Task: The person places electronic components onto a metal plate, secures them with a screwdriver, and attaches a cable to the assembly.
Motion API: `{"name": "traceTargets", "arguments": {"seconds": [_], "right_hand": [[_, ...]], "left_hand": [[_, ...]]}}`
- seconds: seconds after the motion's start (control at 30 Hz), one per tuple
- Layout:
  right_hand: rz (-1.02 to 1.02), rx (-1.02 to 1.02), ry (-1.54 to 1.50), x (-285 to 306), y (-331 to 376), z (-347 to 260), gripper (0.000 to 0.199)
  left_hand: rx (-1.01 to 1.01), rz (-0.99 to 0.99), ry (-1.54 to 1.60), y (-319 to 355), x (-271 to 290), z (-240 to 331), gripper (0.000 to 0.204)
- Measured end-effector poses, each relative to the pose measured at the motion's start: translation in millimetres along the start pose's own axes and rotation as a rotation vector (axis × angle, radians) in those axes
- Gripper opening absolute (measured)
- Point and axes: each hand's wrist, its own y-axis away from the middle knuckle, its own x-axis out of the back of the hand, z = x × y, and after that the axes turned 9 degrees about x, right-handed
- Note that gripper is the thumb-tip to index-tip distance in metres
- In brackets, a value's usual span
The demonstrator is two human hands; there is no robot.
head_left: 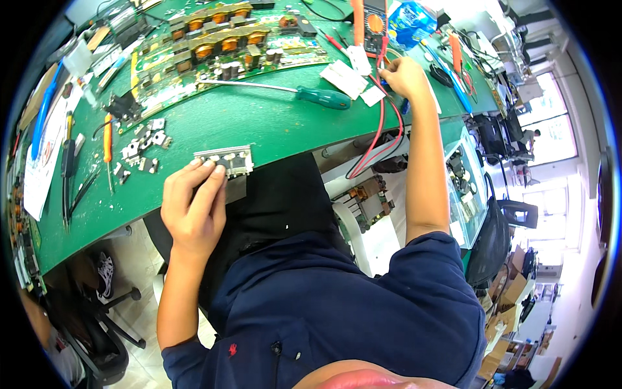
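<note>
My left hand is at the table's front edge, with its fingers closed on a small metal strip with a row of electronic parts. The thumb and fingertips press the strip's near side. My right hand reaches to the far right of the table, beside the red and black test leads of a multimeter. Its fingers are bent together, and what lies between them is hard to make out. White paper pieces lie just left of that hand.
A large circuit board with copper coils fills the back of the green table. A green-handled screwdriver lies along its front. Loose small parts and an orange-handled screwdriver lie at left. A blue plastic bag sits behind my right hand.
</note>
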Motion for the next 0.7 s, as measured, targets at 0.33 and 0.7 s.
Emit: {"name": "traceTargets", "arguments": {"seconds": [0.33, 0.7], "right_hand": [[0.159, -0.122, 0.099, 20.9, -18.4, 27.7, 0.051], [1.034, 0.304, -0.768, 72.2, 91.9, -9.6, 0.025]], "left_hand": [[-0.026, 0.011, 0.001, 1.4, -2.5, -5.1, 0.031], [-0.057, 0.010, -0.012, 0.2, -2.3, -7.2, 0.033]]}}
